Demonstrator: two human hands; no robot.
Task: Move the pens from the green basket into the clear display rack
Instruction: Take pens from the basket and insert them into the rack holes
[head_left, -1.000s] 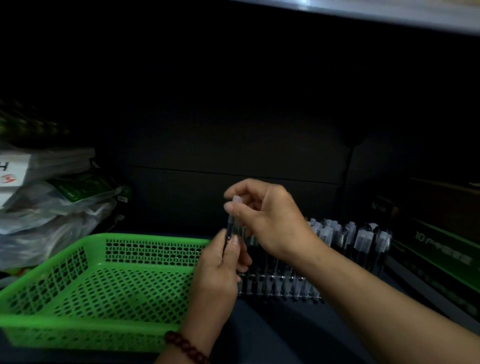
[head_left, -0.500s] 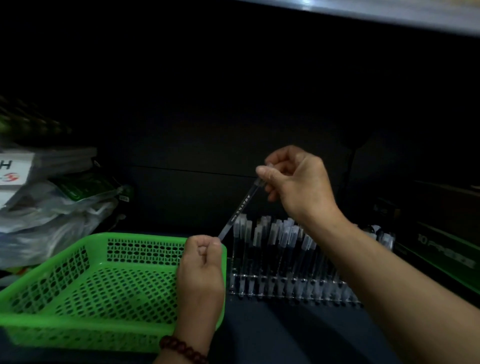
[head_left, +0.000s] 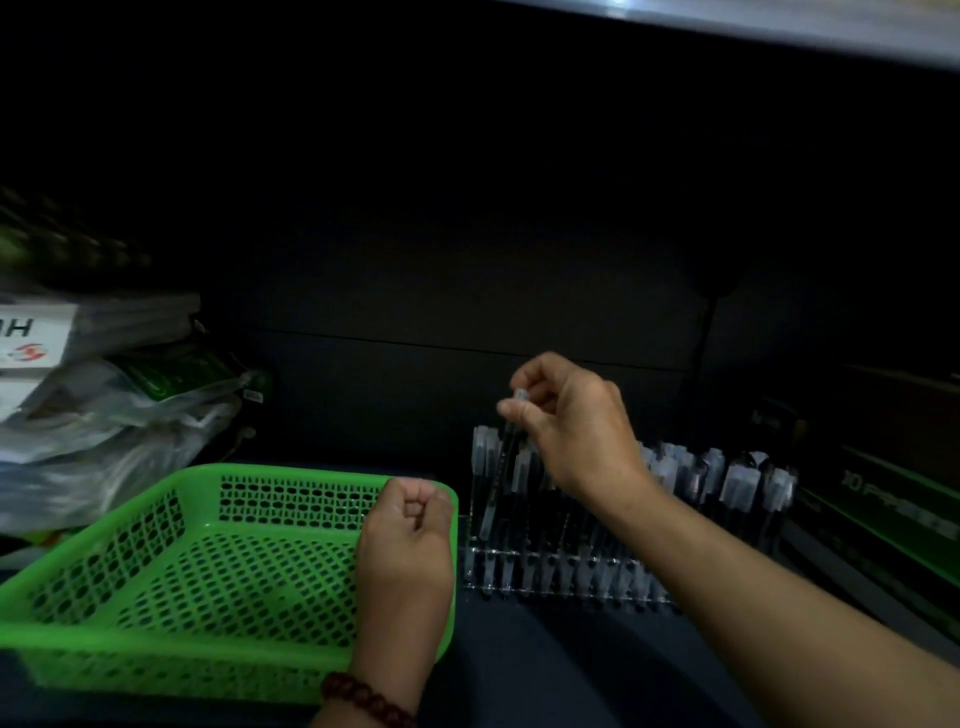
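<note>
nearest us, our left hand makes a fist over the right rim of the green basket. beyond, our right hand pinches the pen by its top, upright at the left end of the clear display rack.

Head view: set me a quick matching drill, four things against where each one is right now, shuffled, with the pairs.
Things:
1. pen
2. left hand
3. green basket
4. bead bracelet

Places:
A. left of the clear display rack
B. on the left wrist
C. pinched at its top by the right hand, at the rack's left end
D. curled in a fist at the basket's right rim

Pairs: 1-C, 2-D, 3-A, 4-B.
</note>
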